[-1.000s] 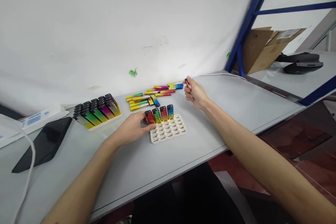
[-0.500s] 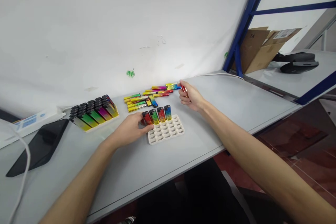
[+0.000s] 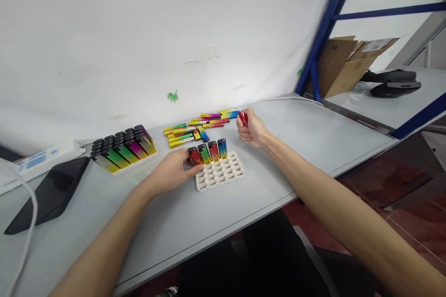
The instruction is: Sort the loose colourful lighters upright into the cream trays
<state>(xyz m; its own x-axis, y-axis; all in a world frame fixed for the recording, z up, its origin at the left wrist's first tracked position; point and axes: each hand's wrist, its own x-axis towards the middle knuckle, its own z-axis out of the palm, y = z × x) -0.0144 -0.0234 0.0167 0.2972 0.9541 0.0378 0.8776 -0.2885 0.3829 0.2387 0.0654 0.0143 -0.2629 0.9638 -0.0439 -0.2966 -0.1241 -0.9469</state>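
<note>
My left hand (image 3: 176, 170) is closed around the leftmost red lighter (image 3: 194, 156) and the left corner of a white tray (image 3: 223, 174) with oval holes. Several lighters stand upright in the tray's back row: red, green, red and blue from left to right. To the right and behind, my right hand (image 3: 253, 127) is raised over the table, its fingers wrapped round a red lighter (image 3: 243, 118) whose shiny end shows. Between the hands, near the wall, lies a loose pile of colourful lighters (image 3: 183, 135).
A second rack full of upright lighters (image 3: 123, 151) stands at the left. Beside it are a black tablet-like object (image 3: 50, 192), a white box (image 3: 42, 162) and a white cable (image 3: 32, 222). Cardboard boxes (image 3: 344, 65) sit behind a blue frame (image 3: 327, 32) at the right.
My right hand has turned the red lighter so that its end faces the camera. My left hand and the tray have stayed nearly still.
</note>
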